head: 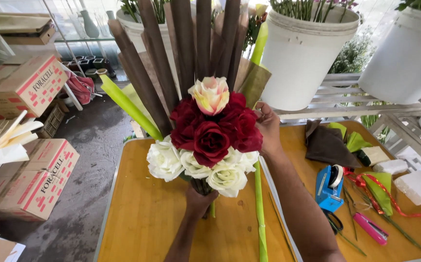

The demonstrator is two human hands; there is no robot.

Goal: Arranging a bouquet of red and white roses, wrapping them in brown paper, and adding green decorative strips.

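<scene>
A bouquet (212, 138) of dark red roses, white roses below and one pink-cream rose (211, 94) on top stands over the yellow wooden table (145, 213). My left hand (199, 200) grips the stems from beneath. My right hand (268, 127) touches the right side of the red roses. Behind the flowers stand several tall brown paper rolls (191, 43) and green paper rolls (125, 104). A green roll (259, 208) lies on the table under my right forearm.
White buckets (300, 58) of flowers sit on a white rack behind. On the table's right lie brown and green paper pieces (329, 143), a blue tape dispenser (329, 187), scissors (335, 223), a pink stapler (371, 228), red ribbon (389, 196) and foam blocks (416, 187). Cardboard boxes (36, 182) stand on the floor left.
</scene>
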